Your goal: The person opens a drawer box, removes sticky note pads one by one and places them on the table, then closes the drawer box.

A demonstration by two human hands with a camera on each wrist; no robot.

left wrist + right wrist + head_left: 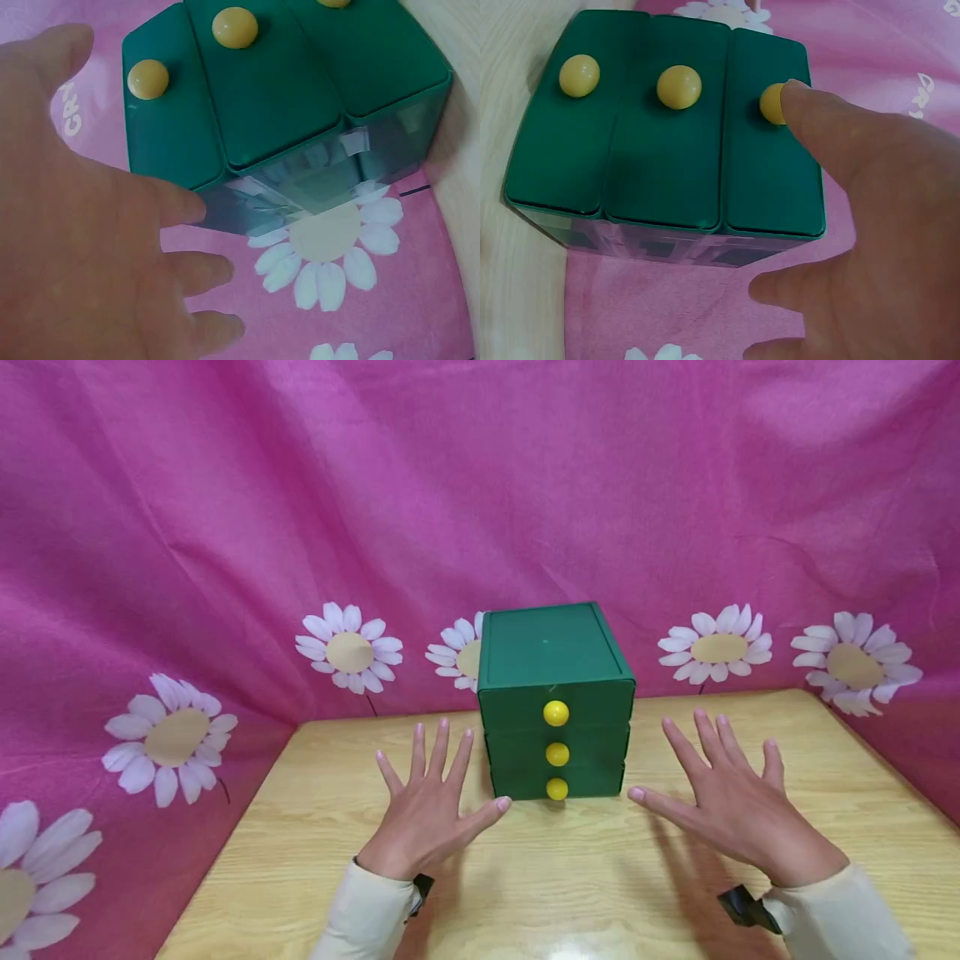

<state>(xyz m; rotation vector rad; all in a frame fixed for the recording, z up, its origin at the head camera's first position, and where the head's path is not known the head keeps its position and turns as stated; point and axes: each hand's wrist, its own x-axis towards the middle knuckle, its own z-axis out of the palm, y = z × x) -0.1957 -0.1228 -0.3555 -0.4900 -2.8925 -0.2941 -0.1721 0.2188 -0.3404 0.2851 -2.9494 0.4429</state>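
Note:
A small green drawer box (555,643) stands on the wooden table, its three drawers stacked and pushed in. Each drawer front carries a round yellow knob (556,713). To the box's left, my left hand (427,814) is held with fingers spread, holding nothing. On the other side my right hand (738,814) is spread the same way, also with nothing in it. Both wrist views show the drawer fronts (277,82) and the see-through side wall (667,244) of the box. Neither hand appears to touch it.
The light wooden table (570,877) reaches back to a pink cloth (480,485) printed with white daisies, which hangs behind and along both sides. The box stands near the table's back edge.

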